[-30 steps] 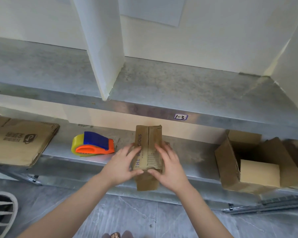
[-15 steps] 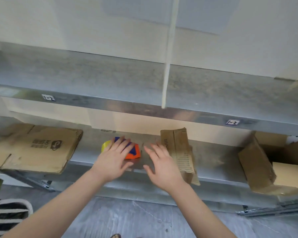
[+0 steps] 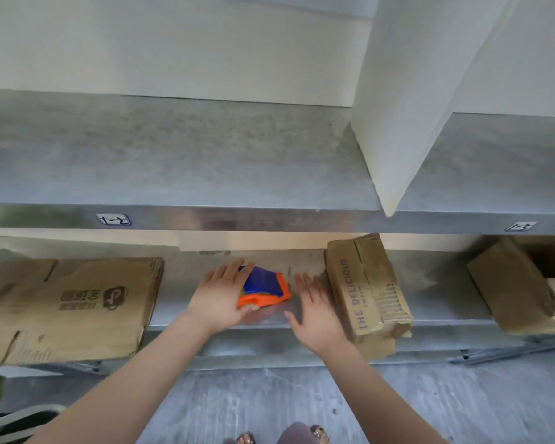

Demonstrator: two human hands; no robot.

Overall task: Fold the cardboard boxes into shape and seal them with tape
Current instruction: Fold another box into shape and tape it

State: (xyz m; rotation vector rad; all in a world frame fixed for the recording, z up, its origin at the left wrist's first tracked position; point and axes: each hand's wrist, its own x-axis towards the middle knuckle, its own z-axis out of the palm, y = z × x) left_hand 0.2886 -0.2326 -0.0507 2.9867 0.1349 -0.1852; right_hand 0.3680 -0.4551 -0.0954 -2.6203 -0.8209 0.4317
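At the shelf's (image 3: 436,283) left end a flat carton (image 3: 74,307) is laid, its near side overhanging the front edge. A bare strip is left between it and the left hand (image 3: 220,299), by which the dispenser (image 3: 266,288) is grasped near the front edge, fingers over its top, thumb at the orange handle. The right hand (image 3: 318,312) is held slack, fingers spread, just beside the box (image 3: 366,286), which overhangs the front edge. Bare shelf is left between it and an open box (image 3: 510,283) at the right end.
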